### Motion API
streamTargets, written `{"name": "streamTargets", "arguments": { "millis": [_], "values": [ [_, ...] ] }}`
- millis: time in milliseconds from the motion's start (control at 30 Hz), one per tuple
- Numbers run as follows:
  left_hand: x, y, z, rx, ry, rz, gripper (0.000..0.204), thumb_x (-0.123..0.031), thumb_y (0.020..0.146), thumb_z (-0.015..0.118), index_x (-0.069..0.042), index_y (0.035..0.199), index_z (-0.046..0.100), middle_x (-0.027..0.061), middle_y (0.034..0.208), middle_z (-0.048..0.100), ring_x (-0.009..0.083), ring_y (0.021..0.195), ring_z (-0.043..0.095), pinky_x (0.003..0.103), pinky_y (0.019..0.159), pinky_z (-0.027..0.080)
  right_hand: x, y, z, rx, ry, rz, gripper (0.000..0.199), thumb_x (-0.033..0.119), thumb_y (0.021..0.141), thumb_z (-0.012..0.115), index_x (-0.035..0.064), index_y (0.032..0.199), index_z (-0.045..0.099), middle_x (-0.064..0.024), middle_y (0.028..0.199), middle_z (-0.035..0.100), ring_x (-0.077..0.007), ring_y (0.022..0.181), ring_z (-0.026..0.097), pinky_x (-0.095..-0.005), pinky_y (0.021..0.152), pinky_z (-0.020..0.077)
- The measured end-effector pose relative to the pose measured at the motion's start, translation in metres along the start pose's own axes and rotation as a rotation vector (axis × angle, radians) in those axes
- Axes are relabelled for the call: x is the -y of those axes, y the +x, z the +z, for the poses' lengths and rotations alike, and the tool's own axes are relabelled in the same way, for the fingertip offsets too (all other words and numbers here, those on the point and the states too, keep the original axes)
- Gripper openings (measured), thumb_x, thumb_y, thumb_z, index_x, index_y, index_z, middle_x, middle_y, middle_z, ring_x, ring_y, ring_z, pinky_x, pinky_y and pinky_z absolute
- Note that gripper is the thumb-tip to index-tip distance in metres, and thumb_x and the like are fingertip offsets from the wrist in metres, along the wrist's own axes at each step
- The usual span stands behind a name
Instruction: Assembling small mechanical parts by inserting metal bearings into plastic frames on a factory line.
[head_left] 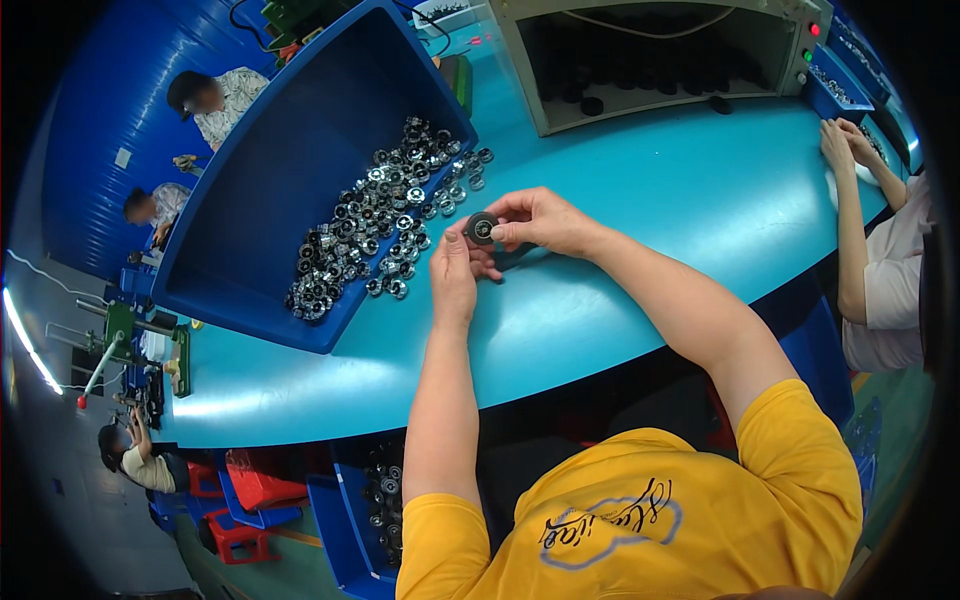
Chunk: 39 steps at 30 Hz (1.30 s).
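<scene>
A small round black part (480,228) with a ringed face is held in front of me above the table. The thumb and forefinger of my right hand (548,222) pinch it from the right. My left hand (458,272) closes on its left edge, fingers curled beneath. Just left of my hands, shiny round metal-and-black parts (375,210) lie heaped in a tilted blue bin (270,150). Several more have spilled over the bin's low edge onto the turquoise table (640,220).
At the back, an open-fronted machine (545,110) holds a pile of black round pieces. A co-worker's hands (848,145) rest at the table's right end, beside blue bins (835,95). Below the table's near edge stands another blue bin (345,530) of parts. Green presses (118,330) stand left.
</scene>
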<state>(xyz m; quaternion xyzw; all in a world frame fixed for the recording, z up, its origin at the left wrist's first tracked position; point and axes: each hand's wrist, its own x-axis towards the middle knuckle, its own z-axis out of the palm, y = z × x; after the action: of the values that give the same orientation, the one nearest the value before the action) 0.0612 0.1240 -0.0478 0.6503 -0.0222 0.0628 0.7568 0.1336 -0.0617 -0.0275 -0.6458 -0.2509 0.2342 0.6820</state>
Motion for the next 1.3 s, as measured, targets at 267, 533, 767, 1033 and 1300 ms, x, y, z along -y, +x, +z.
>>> {"name": "streamTargets", "arguments": {
  "millis": [267, 533, 767, 1033, 1300],
  "values": [
    [-0.010, -0.003, 0.008, 0.039, 0.036, -0.013, 0.047, -0.007, 0.100, 0.059, -0.001, 0.145, 0.047, 0.0092, 0.105, 0.066, 0.0097, 0.069, 0.059, 0.025, 0.056, 0.054, -0.007, 0.001, 0.003, 0.002, 0.132, 0.007, 0.042, 0.017, 0.090, 0.077, 0.0002, 0.124, 0.061, -0.0052, 0.098, 0.067, -0.0122, 0.085, 0.067, -0.0268, 0.077, 0.0577],
    [-0.008, -0.003, 0.016, 0.030, 0.036, 0.096, 0.049, -0.008, 0.097, 0.064, 0.001, 0.143, 0.047, 0.0076, 0.101, 0.067, 0.0095, 0.071, 0.061, 0.024, 0.056, 0.054, -0.009, 0.001, 0.000, 0.032, 0.375, 0.131, 0.038, 0.019, 0.095, 0.071, 0.0002, 0.125, 0.060, -0.0058, 0.097, 0.067, -0.0118, 0.080, 0.066, -0.0258, 0.075, 0.0576],
    [-0.004, 0.000, -0.003, -0.006, -0.263, -0.057, 0.042, -0.023, 0.100, 0.066, 0.003, 0.130, 0.053, 0.0080, 0.092, 0.065, 0.0111, 0.070, 0.060, 0.026, 0.054, 0.051, -0.001, 0.000, 0.006, 0.001, 0.267, 0.092, 0.040, 0.024, 0.096, 0.070, 0.0016, 0.128, 0.059, -0.0034, 0.092, 0.065, -0.0102, 0.076, 0.064, -0.0253, 0.070, 0.0568],
    [-0.007, -0.002, 0.003, 0.081, -0.163, -0.177, 0.061, -0.055, 0.104, 0.045, 0.003, 0.109, 0.062, 0.0094, 0.082, 0.064, 0.0131, 0.062, 0.058, 0.026, 0.049, 0.050, -0.012, 0.005, 0.010, -0.005, 0.072, -0.043, 0.029, 0.020, 0.094, 0.072, -0.0002, 0.113, 0.066, -0.0035, 0.081, 0.068, -0.0080, 0.069, 0.063, -0.0230, 0.060, 0.0529],
    [-0.009, -0.005, 0.011, -0.108, 0.075, -0.135, 0.063, -0.056, 0.104, 0.045, 0.002, 0.100, 0.067, 0.0094, 0.070, 0.065, 0.0106, 0.051, 0.055, 0.023, 0.039, 0.043, -0.011, 0.003, 0.007, 0.039, 0.158, 0.091, 0.028, 0.026, 0.096, 0.071, 0.0016, 0.110, 0.067, -0.0015, 0.083, 0.065, -0.0076, 0.068, 0.061, -0.0228, 0.061, 0.0535]
  ]
}}
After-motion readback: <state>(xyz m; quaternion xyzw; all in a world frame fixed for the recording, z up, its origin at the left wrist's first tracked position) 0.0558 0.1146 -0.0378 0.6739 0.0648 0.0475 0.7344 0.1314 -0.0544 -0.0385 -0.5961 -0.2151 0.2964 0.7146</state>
